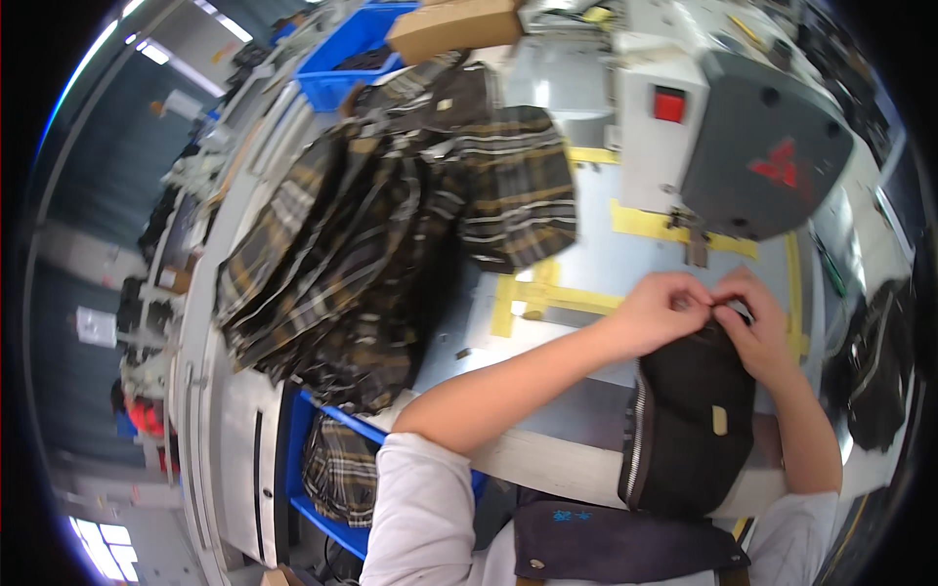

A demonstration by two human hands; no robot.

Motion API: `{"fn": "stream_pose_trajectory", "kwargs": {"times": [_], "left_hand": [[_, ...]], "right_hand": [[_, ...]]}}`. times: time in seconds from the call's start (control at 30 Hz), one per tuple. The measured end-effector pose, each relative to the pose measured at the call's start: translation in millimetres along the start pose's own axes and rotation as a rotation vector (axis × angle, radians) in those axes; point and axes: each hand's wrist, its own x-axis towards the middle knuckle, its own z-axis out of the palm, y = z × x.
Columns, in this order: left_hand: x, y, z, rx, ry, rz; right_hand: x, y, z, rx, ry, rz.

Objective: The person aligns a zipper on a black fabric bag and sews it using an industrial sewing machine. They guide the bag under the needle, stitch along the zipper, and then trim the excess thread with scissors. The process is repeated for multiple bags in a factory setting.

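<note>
Bench (532, 467): spreading under the work, its metal top showing between the things it is carrying.
Plaid pile (342, 244): slumping across the left of the bench, draping over the near side in dark folds.
Machine (767, 146): standing at the far right of the bench, its grey head rising just beyond the hands.
Blue bins: one (315, 90) sitting behind the pile; the other (298, 459) lying below the bench's near side, holding plaid cloth.
Pouch (689, 405): lying dark at the bench's near right, in front of the machine, its near end reaching the person's apron (625, 542).
Box (454, 29): resting brown beside the far bin.
Left hand (660, 314): pinching narrowly at the pouch's far end.
Right hand (762, 337): pinching there too, its fingertips meeting the left's; the exact bit between them is hiding.
Yellow tape (503, 308): running in strips on the metal top.
Zip (637, 444): running down the pouch's left edge.
Red switch (669, 104): facing the person from the machine's pale body.
Tan tag (720, 420): sitting on the pouch's upper face.
</note>
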Motion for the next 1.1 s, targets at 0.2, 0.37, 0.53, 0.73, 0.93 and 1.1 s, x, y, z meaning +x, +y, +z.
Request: {"fn": "stream_pose_trajectory", "kwargs": {"times": [0.2,0.37,0.53,0.73,0.93,1.1], "left_hand": [[-7,12,7,0.226,0.134,0.015],[-9,12,8,0.256,0.241,0.026],[-8,16,7,0.300,0.308,0.071],[-11,16,9,0.296,0.231,0.125],[-11,14,9,0.351,0.190,0.173],[-13,16,9,0.408,0.173,0.121]], "right_hand": [[4,-5,-10,-0.273,-0.012,-0.233],[-1,-9,-5,-0.646,0.076,-0.609],[-11,-18,-8,-0.579,0.085,-0.592],[2,-6,-8,-0.468,0.064,-0.371],[4,-13,-7,-0.421,0.097,-0.310],[3,-6,-7,-0.504,0.093,-0.443]]}}
